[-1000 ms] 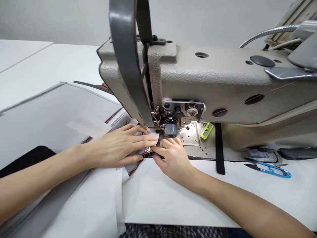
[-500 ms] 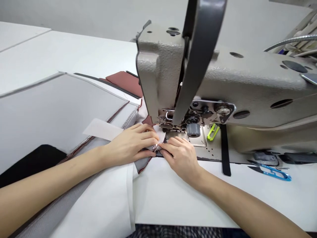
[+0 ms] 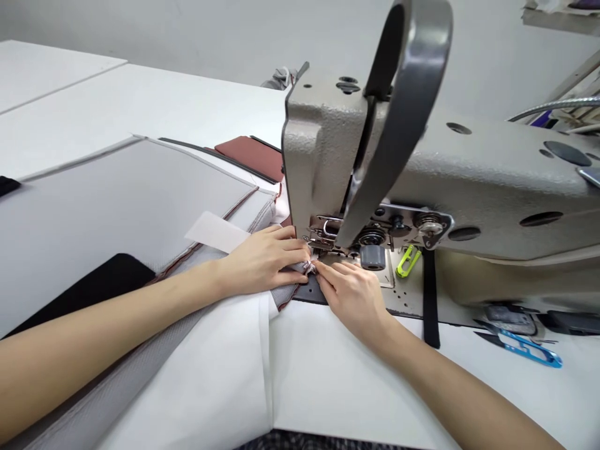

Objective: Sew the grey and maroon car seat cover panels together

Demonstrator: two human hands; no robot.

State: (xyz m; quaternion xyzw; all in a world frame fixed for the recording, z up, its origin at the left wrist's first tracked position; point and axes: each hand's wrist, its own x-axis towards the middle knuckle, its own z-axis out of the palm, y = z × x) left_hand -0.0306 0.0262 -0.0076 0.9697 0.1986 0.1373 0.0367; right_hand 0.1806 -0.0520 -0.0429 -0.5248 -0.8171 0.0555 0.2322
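My left hand (image 3: 267, 259) rests on a grey fabric piece (image 3: 187, 181) with reddish-brown trim, its fingers and thumb closed on the bunched edge (image 3: 308, 267) by the sewing machine (image 3: 319, 150). From the other side, my right hand (image 3: 354, 290) pinches the same bunched edge with thumb and forefinger. Both hands are just in front of the needle area, and the fingertips nearly meet. A white strip (image 3: 216, 232) sticks out from under my left hand. White fabric (image 3: 220, 375) hangs folded below my left wrist. The needle itself is hidden behind the machine head and fingers.
Blue thread snips (image 3: 529, 350) lie on the white table (image 3: 337, 375) at the right. Yellow-green snips (image 3: 408, 261) and a black strip (image 3: 430, 300) are under the machine arm. Reddish-brown fabric (image 3: 250, 157) lies behind the grey piece.
My view has shifted a little. Both hands have moved forward toward the needle area, carrying the grey fabric along. A white piece beyond my left fingertips is now hidden.
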